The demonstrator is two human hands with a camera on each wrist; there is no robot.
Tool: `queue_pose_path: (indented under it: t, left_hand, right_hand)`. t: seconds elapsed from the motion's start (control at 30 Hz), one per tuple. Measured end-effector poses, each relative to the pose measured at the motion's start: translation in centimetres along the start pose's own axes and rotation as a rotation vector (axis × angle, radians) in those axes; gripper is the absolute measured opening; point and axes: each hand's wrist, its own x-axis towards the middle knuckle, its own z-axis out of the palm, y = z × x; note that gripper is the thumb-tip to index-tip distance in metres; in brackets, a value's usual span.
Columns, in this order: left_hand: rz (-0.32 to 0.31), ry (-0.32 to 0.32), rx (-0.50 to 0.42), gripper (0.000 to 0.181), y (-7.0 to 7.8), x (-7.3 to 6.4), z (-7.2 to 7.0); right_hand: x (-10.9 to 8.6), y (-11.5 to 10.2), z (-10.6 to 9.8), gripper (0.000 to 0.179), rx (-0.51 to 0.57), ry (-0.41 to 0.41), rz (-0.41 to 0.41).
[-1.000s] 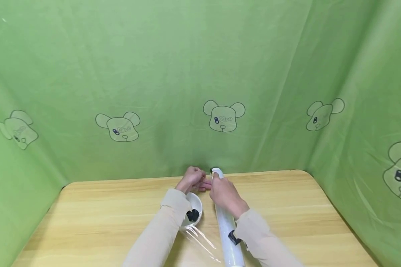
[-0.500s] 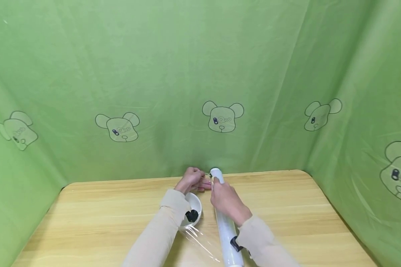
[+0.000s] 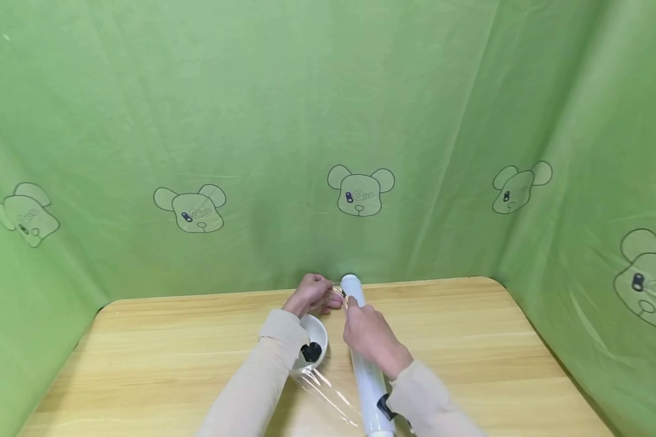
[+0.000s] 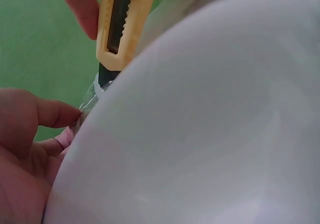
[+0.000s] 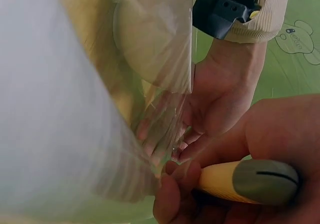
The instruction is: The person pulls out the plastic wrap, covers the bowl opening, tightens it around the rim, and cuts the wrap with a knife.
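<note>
My left hand pinches the edge of clear plastic wrap between thumb and fingers, beyond a white bowl. The film stretches over the bowl from a long white roll of wrap lying to its right. Over the roll's far part, my right hand grips a yellow utility knife. In the left wrist view its dark blade meets the film just above the left fingertips. The bowl's rim fills much of that view, and the left forearm partly hides the bowl in the head view.
The wooden table has rounded far corners. Green cloth printed with bear heads hangs behind and at both sides. A dark wrist camera sits on the left wrist, and another black mount shows at the right cuff.
My right hand has drawn slightly nearer along the roll with the knife. More film shows between the left fingers and the roll. The left hand has stayed almost still.
</note>
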Motion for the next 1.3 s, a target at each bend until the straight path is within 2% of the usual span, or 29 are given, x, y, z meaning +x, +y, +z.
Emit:
queue_pose_path:
  t: [0.3,0.5,0.67,0.83,1.3]
  left_hand:
    - [0.005,0.005,0.014,0.008,0.1,0.0,0.2]
    - [0.009,0.026,0.016,0.008,0.3,-0.2,0.2]
    - [0.041,0.028,0.021,0.009,0.4,-0.4,0.3]
    - [0.069,0.035,0.035,0.01,0.3,-0.4,0.2]
    - [0.058,0.075,0.054,0.01,-0.2,-0.3,0.1]
  right_hand:
    - [-1.2,-0.1,-0.3,0.051,-0.043,0.04,-0.044]
    - [-1.9,-0.1,-0.4,0.054,-0.053,0.03,-0.034]
    - [-2.5,-0.2,-0.5,0.058,-0.032,0.001,-0.003]
    - [-3.1,-0.1,-0.4,0.057,-0.025,0.017,-0.022]
    - [-4.8,-0.1,0.0,0.06,-0.034,0.05,-0.076]
